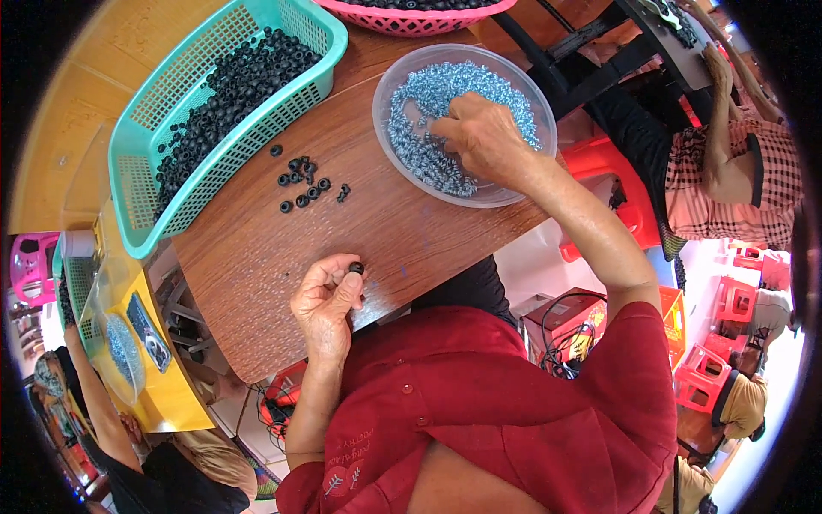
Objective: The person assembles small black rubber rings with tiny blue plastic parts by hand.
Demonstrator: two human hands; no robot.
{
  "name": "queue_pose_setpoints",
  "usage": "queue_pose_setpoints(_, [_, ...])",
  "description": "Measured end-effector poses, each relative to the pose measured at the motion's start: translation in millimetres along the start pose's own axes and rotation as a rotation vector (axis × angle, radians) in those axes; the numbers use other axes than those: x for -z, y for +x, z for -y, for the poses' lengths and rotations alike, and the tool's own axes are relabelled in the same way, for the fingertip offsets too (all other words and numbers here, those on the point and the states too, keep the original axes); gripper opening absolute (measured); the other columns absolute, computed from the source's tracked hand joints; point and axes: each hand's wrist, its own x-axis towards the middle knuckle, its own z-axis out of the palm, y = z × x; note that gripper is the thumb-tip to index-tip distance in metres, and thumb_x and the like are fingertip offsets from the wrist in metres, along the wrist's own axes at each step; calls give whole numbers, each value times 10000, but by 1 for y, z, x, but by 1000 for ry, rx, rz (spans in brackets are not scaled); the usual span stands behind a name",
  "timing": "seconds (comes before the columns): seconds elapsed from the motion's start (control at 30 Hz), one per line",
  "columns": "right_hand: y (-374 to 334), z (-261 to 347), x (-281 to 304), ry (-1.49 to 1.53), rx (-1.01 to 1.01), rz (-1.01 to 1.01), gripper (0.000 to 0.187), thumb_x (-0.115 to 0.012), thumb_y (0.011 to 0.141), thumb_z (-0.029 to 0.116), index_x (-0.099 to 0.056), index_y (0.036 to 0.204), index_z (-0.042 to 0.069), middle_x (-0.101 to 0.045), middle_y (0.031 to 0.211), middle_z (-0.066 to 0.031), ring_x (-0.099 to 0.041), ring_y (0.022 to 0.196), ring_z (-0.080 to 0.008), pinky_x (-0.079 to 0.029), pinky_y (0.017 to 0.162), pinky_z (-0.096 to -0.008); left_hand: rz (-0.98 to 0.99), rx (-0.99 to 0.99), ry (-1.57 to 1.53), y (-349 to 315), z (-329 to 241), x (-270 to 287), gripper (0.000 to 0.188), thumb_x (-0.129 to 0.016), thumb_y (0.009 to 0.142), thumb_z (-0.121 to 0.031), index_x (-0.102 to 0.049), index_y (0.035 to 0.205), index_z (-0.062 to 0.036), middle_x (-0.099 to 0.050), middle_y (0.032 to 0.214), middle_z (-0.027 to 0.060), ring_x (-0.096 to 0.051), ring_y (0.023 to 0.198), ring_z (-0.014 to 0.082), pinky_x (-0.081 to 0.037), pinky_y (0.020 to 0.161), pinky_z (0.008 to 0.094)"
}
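My left hand (330, 295) is closed over the near part of the brown table, pinching a small round black part (356, 268) between thumb and fingers. To the right, my right hand (484, 137) dips into a clear round plastic bowl (381, 141). Small shiny silver-blue metal pieces (467, 81) fill this bowl, too small to name exactly. The fingers of that hand are bent together among the pieces, and what they grip does not show. Between the hands and a green basket lies a loose group of small black round parts (310, 178), some with a visible hole.
The green plastic basket (235, 137) of black parts stands at the far left. A pink basket (419, 19) sits at the far edge. Beyond the table (248, 283) are red stools (612, 193), a red box with cables (569, 330) and other people at work on both sides.
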Motion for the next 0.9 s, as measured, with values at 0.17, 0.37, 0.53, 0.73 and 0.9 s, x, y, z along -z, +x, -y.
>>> queue_pose_setpoints(0.17, [-5, -3, -3, -1, -11, -32, 233, -606, 623, -26, -617, 842, 51, -553, 780, -123, -563, 802, -333, -466, 632, -446, -28, 7, -8, -1, -1, -1, 191, -649, 841, -12, -614, 1014, 60, -639, 827, 109, -512, 559, 91, -420, 523, 197])
queue_pose_setpoints(0.37, [-14, -7, 10, -34, -74, -58, 255, -677, 664, 21, -625, 912, 52, -569, 820, -107, -557, 823, -317, -456, 680, -411, -11, 5, -1, -1, -1, 1, 183, -642, 847, -12, -613, 1016, 51, -637, 828, 82, -514, 584, 79, -420, 514, 191])
queue_pose_setpoints(0.53, [-20, -10, 7, -17, -69, -13, 223, -671, 670, 18, -628, 887, 50, -564, 820, -104, -551, 823, -315, -451, 672, -410, -15, 15, 10, 0, -1, 0, 185, -640, 849, -11, -609, 1022, 47, -634, 826, 57, -516, 606, 70, -418, 509, 185])
queue_pose_setpoints(0.73, [-18, -1, 3, -73, -12, -50, 144, -628, 600, 5, -572, 730, 31, -538, 771, -127, -551, 801, -324, -473, 641, -435, -3, 2, 15, 0, 1, 2, 185, -644, 847, -15, -610, 1020, 44, -640, 833, 66, -516, 606, 72, -417, 508, 185])
queue_pose_setpoints(0.9, [-19, -4, 0, -78, -1, -56, 126, -618, 602, 0, -556, 710, 12, -546, 769, -131, -559, 798, -321, -481, 637, -428, -4, -4, 5, -1, 1, 1, 190, -648, 846, -19, -611, 1022, 41, -648, 844, 76, -518, 609, 72, -416, 506, 187])
